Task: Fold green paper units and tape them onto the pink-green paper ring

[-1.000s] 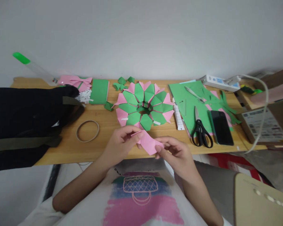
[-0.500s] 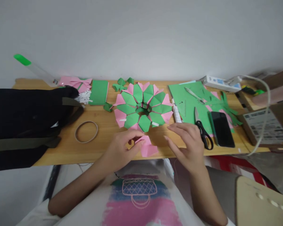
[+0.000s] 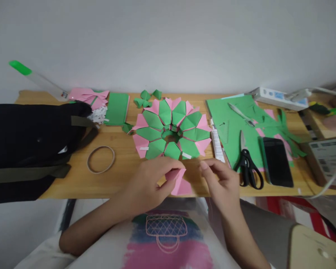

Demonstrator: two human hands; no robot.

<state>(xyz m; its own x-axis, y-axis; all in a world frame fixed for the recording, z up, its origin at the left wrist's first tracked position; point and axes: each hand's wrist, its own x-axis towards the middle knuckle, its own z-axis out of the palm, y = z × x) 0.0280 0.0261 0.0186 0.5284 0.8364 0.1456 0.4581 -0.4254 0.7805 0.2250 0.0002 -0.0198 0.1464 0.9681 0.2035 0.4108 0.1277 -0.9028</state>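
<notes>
My left hand (image 3: 154, 179) pinches a folded piece of pink paper (image 3: 182, 185) between thumb and fingers, near the table's front edge. Just to its right, my right hand (image 3: 222, 181) is apart from that paper. Its thumb tip meets the index finger, and nothing shows between them. Beyond both hands lies a ring-shaped paper flower (image 3: 172, 150) made of green petals with pink points around the outside. Small white strips stick to its near petals. My left fingers partly cover the pink paper and overlap the flower's near edge in view.
To the right are a white glue tube (image 3: 217, 144), black-handled scissors (image 3: 248, 164), a phone (image 3: 277, 160), green sheets (image 3: 221, 108) and a power strip (image 3: 280, 99). A tape roll (image 3: 100, 159), black bag (image 3: 36, 149) and green paper stack (image 3: 117, 108) occupy the left.
The pink paper has turned in my left hand and now shows a raised fold. My right hand's spread fingers have drawn together. The view has shifted slightly.
</notes>
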